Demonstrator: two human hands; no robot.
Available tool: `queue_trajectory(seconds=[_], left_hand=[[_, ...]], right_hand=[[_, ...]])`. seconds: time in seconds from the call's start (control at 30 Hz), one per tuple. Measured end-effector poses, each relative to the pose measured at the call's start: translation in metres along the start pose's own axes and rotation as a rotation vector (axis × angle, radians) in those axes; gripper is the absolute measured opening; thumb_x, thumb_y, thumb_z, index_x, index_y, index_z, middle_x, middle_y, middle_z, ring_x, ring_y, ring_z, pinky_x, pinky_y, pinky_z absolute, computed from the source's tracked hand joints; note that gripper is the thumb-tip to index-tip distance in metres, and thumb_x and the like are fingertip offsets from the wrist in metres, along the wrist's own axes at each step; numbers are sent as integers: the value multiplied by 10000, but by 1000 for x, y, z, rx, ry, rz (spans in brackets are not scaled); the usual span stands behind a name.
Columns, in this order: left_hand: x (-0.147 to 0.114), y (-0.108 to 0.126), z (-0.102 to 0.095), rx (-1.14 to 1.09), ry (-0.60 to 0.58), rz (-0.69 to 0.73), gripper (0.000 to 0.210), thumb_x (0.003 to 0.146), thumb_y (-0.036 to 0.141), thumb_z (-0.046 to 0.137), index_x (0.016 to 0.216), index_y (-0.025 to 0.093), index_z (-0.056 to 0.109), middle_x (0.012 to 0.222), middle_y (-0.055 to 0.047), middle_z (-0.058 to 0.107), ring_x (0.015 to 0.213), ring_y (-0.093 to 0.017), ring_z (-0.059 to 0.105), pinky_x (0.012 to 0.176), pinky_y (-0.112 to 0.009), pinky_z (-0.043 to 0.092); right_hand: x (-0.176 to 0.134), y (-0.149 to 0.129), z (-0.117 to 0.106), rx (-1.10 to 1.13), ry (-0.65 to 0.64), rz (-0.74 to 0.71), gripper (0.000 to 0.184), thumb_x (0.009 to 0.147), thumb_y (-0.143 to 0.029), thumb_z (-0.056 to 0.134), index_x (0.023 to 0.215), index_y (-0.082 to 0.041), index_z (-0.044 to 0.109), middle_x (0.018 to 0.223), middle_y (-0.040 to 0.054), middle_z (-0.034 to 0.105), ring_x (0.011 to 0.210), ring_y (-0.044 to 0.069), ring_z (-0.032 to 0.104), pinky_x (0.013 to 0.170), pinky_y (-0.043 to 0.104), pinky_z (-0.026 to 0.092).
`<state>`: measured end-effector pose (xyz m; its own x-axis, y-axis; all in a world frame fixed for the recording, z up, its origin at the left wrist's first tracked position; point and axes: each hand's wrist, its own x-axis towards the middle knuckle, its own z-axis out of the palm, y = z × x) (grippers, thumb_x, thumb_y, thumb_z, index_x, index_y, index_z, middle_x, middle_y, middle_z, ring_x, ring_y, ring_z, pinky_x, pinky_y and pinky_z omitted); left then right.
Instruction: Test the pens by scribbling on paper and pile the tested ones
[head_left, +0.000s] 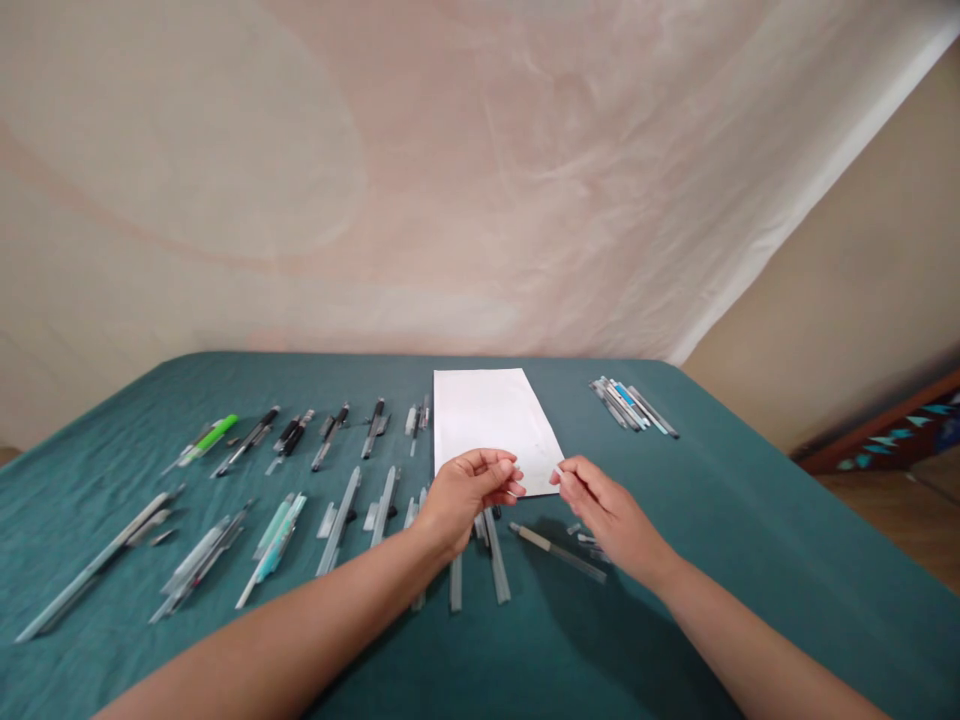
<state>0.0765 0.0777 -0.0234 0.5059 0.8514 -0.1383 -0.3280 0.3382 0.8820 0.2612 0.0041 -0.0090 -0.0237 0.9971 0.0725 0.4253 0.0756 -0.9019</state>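
Observation:
My left hand [466, 492] is closed in a pinch over the near part of a white paper sheet [487, 415]. Something tiny and pale may be at its fingertips, too small to name. At the sheet's near right corner, my right hand [611, 515] pinches a small whitish piece [556, 474] between thumb and forefinger. The two hands are apart. Below them on the cloth lies a pen barrel [559, 552], part beige and part clear. Several small pen parts [589, 540] sit beside my right hand, partly covered by it. Clear pen tubes [496, 565] stick out near my left wrist.
Two rows of disassembled pens spread over the left side of the green tablecloth [750, 540], among them a bright green pen [211, 438] and a turquoise pen [277, 540]. A bundle of pens [632, 405] lies at the back right. A draped pale cloth [450, 200] hangs behind the table.

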Motion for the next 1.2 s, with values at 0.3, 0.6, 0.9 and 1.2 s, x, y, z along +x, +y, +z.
queue_trajectory(seconds=[0.3, 0.6, 0.9, 1.2], left_hand=[[6, -1, -6, -127, 9, -50, 258, 727, 238, 718, 922, 101, 619, 783, -57, 652, 620, -96, 619, 565, -190, 492], [2, 1, -3, -83, -11, -55, 286, 704, 277, 737, 904, 102, 628, 771, -56, 664, 609, -102, 619, 565, -201, 481], [3, -1, -3, -17, 16, -36, 330, 682, 311, 748, 911, 106, 629, 778, -61, 673, 619, -117, 631, 573, -217, 485], [2, -1, -2, -17, 26, -22, 316, 689, 310, 743, 897, 102, 627, 766, -55, 668, 608, -111, 625, 570, -211, 481]], right_hand=[[-1, 1, 0, -337, 37, -173, 297, 934, -383, 381, 917, -212, 624, 791, 9, 635, 706, 146, 566, 674, 241, 407], [-2, 0, 1, -357, 43, -171, 311, 936, -387, 370, 910, -210, 624, 766, 10, 632, 671, 144, 560, 635, 241, 402], [-2, -1, 0, -381, 57, -174, 327, 927, -408, 371, 909, -211, 633, 740, 13, 631, 631, 144, 548, 597, 245, 403], [-3, -1, 1, -377, 52, -170, 333, 928, -406, 363, 897, -208, 629, 729, 21, 626, 633, 145, 535, 602, 242, 398]])
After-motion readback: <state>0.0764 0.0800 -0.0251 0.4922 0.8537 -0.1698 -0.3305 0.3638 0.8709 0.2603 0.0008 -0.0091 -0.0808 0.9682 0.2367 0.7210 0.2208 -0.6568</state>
